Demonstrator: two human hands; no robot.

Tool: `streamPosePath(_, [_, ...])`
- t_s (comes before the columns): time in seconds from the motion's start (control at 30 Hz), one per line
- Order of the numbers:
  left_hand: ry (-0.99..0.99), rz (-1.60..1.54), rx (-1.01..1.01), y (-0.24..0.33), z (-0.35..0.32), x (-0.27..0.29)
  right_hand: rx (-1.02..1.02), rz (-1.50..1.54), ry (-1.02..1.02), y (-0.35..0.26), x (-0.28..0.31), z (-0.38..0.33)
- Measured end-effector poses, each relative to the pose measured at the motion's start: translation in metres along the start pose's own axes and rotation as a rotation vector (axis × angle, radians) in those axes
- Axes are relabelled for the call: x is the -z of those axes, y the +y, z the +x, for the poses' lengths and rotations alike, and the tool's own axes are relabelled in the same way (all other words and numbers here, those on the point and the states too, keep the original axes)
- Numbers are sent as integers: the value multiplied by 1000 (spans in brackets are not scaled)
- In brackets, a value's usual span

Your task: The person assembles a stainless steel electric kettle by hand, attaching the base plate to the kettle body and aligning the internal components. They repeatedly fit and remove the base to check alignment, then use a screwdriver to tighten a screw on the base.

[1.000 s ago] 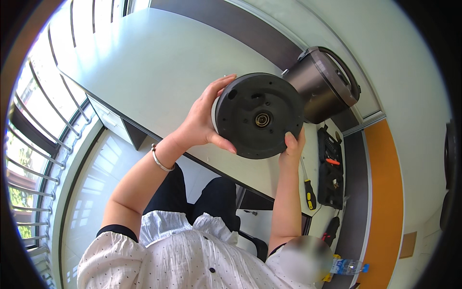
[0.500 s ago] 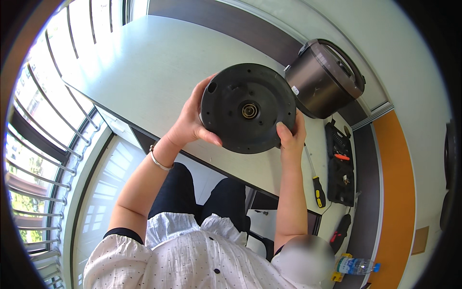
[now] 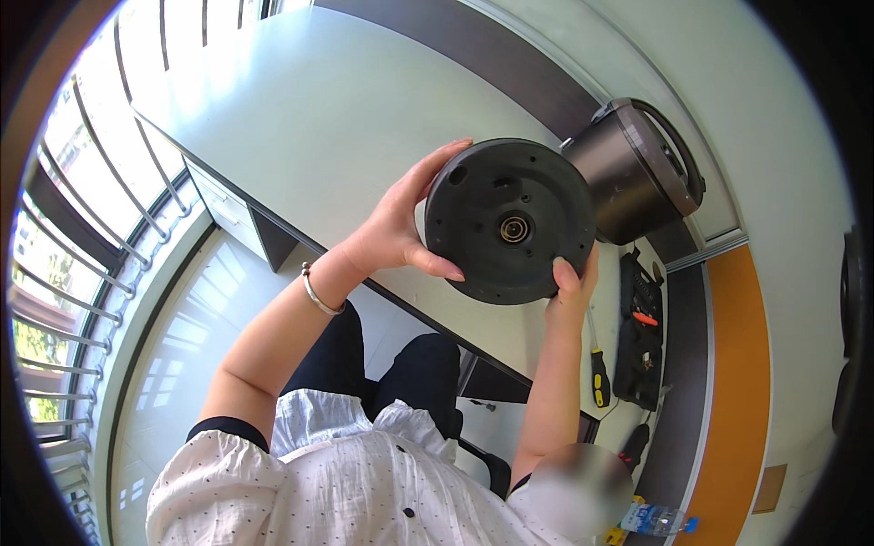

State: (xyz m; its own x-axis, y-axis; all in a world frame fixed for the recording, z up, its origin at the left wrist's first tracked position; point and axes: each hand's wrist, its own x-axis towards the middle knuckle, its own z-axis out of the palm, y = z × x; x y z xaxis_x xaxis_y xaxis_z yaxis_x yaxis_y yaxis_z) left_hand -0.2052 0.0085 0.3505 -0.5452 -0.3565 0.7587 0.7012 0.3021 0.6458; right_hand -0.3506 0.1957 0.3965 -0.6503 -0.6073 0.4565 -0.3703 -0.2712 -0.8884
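Note:
Between my two hands I hold a round black plastic disc (image 3: 473, 246), raised above the desk. Its broad face is turned up toward me, with a brass-coloured coil spring (image 3: 514, 229) at the centre, small screw holes around it and an oval hole near the upper left rim. My left hand (image 3: 410, 214) grips the left edge, thumb on the face and fingers behind. My right hand (image 3: 575, 280) is closed on the lower right edge, its thumb pressed near the rim. The fingers behind the disc are partly hidden.
A brown rice cooker (image 3: 628, 168) stands at the back right of the white desk (image 3: 309, 118). Right of my right forearm lie a yellow-and-black screwdriver (image 3: 600, 378) and an open black tool case (image 3: 640, 337). Farther down are a red-and-black tool (image 3: 635, 446) and a water bottle (image 3: 657, 520).
The disc and both hands appear farther right and slightly lower in the picture. The view has shifted a little too. Both hands keep their grip, and the disc looks slightly tilted.

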Motion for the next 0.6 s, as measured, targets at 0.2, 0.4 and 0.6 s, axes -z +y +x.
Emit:
streamPosePath(0.2, [16,97,-31,1,-2,-1,16,-59,-56,11,11,1])
streamPosePath(0.4, [22,147,-16,4,-1,-1,49,-55,-30,14,11,0])
streamPosePath(0.6, [24,155,-12,4,-1,-1,57,-84,-34,12,11,0])
